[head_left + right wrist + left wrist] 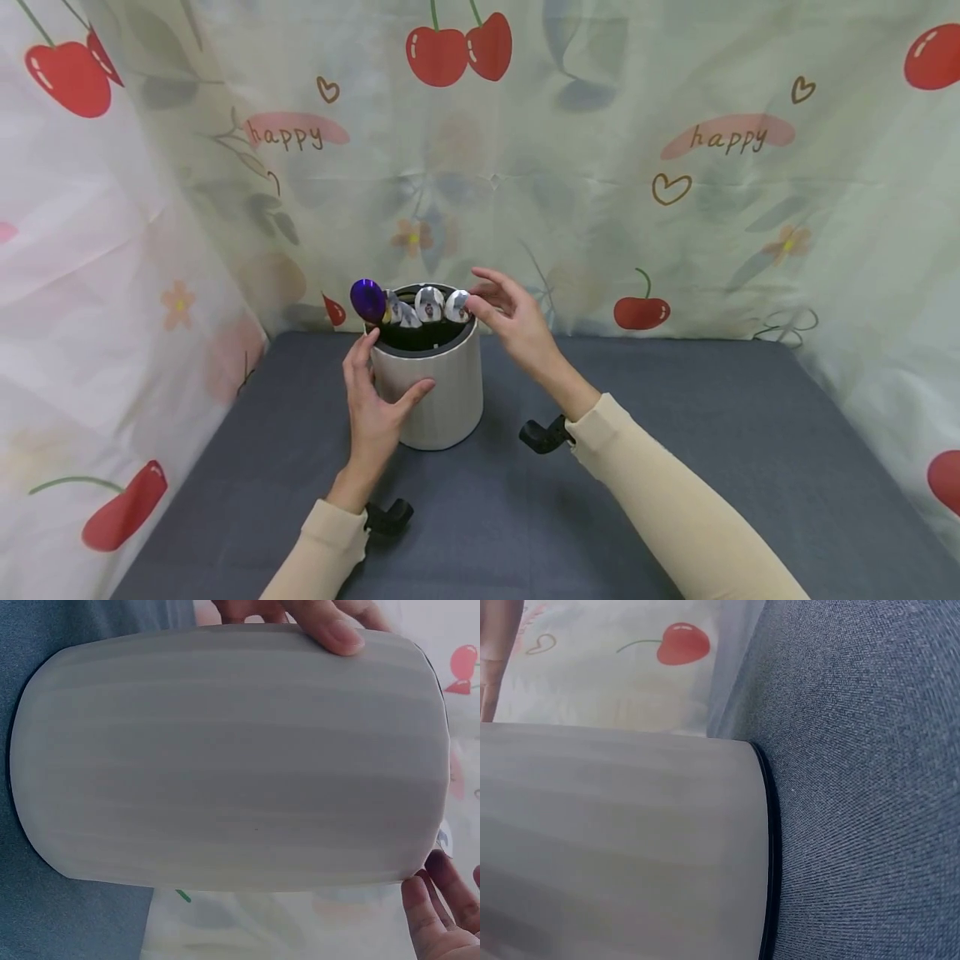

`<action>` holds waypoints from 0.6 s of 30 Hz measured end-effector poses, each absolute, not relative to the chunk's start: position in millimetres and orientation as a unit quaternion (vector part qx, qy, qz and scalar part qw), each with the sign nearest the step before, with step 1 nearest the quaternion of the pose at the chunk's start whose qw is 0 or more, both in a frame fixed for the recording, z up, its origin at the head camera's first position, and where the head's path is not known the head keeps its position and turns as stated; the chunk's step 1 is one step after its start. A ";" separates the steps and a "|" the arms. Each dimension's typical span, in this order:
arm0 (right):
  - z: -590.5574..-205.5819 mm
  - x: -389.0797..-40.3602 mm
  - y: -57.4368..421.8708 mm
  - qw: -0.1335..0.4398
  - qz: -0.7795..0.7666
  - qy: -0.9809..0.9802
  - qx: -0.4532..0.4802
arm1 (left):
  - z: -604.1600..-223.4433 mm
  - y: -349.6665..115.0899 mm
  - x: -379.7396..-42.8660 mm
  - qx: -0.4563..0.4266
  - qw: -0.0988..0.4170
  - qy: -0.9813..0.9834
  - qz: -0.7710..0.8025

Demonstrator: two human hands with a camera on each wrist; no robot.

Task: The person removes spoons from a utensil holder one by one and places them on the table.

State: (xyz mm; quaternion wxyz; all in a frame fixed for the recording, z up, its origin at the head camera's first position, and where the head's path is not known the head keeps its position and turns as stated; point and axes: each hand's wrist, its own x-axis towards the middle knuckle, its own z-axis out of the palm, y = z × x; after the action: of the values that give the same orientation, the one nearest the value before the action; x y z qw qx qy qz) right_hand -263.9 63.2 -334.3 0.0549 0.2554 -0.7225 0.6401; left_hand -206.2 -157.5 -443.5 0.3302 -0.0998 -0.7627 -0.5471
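A light grey, ribbed utensil holder (442,400) with a dark rim stands upright on the table. Several silver spoons (430,304) lean bowl-up at its rim, beside a shiny purple spoon (367,300) at the left. My left hand (372,412) holds the holder's left side, fingers around it and thumb on the front; the right wrist view also shows that thumb (341,637) on the wall. At the right rim is my right hand (517,321), fingers spread, thumb tip right at the rightmost silver spoon (457,306). The spoons' lower parts are hidden inside.
A dark grey cloth (675,467) covers the table. Behind and at the sides hang pale curtains (570,167) printed with cherries, hearts and the word happy. Black wrist-camera mounts (543,435) stick out at both cuffs.
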 end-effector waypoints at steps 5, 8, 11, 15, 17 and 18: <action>-330.0 -264.0 62.8 0.060 0.625 -0.734 0.258 | -442.8 -157.1 -205.3 -0.095 0.327 -0.767 -0.543; -326.9 -264.1 61.8 0.064 0.624 -0.734 0.261 | -442.9 -156.5 -205.9 -0.093 0.325 -0.767 -0.545; -324.9 -264.7 60.2 0.064 0.627 -0.730 0.264 | -443.5 -156.4 -206.7 -0.096 0.323 -0.765 -0.548; -323.1 -264.5 56.1 0.061 0.628 -0.729 0.267 | -443.4 -157.2 -206.7 -0.100 0.324 -0.763 -0.550; -322.4 -263.8 53.3 0.062 0.624 -0.731 0.269 | -443.2 -157.8 -206.4 -0.101 0.324 -0.762 -0.551; -322.1 -263.3 51.9 0.064 0.622 -0.733 0.270 | -443.4 -158.2 -206.2 -0.101 0.324 -0.762 -0.551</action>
State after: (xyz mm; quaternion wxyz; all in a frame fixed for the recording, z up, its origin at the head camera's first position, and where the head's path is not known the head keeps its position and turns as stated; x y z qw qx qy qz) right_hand -263.3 51.9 -322.1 0.0637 0.2696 -0.7327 0.6216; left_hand -206.2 -158.2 -443.4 0.3242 -0.1005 -0.7625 -0.5509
